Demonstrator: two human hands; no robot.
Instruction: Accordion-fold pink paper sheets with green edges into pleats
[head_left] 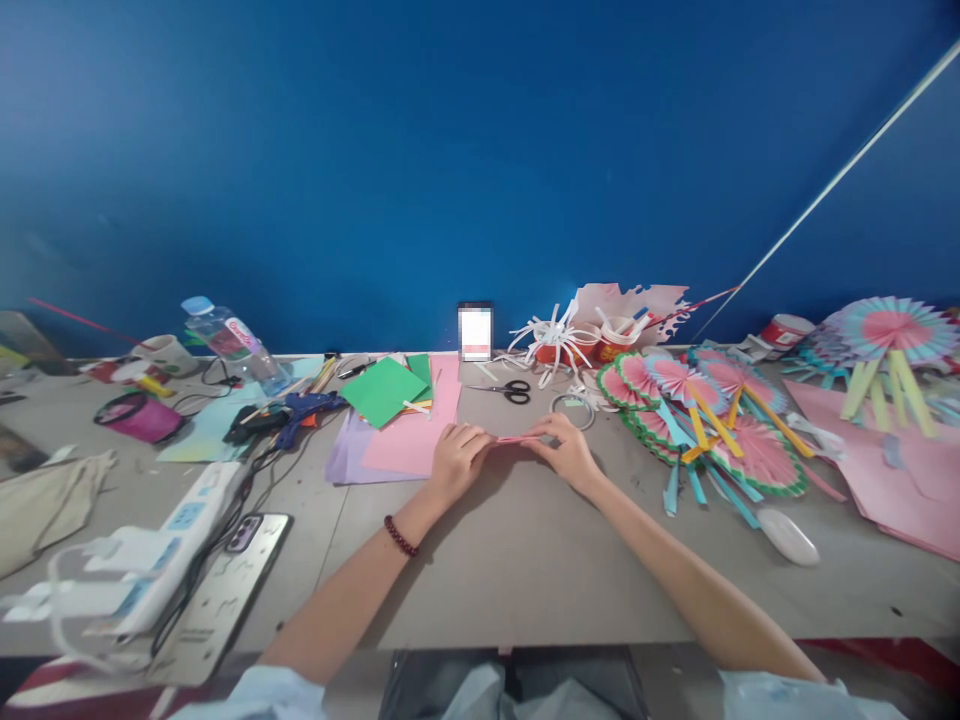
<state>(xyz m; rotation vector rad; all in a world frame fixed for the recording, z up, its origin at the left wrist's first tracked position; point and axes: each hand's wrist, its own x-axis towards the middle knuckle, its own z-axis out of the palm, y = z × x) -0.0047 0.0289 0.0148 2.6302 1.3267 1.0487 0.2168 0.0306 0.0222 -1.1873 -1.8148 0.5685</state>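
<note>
A narrow folded strip of pink paper (514, 439) spans the gap between my two hands, just above the grey table. My left hand (459, 462) pinches its left end, with a dark bead bracelet on that wrist. At the other end my right hand (566, 452) grips the strip between thumb and fingers. Beyond the hands lie black-handled scissors (510, 391) and a grey tape ring (576, 405). Pink paper sheets (405, 450) lie beside my left hand, over lilac ones, with green paper squares (386, 388) on top.
Several pleated paper fans (705, 390) and a white computer mouse (787, 536) are on the right. On the left are a power strip (176, 545), a phone (225, 600), a blue glue gun (307, 412) and a plastic bottle (236, 345). A lit screen (475, 332) leans against the blue wall.
</note>
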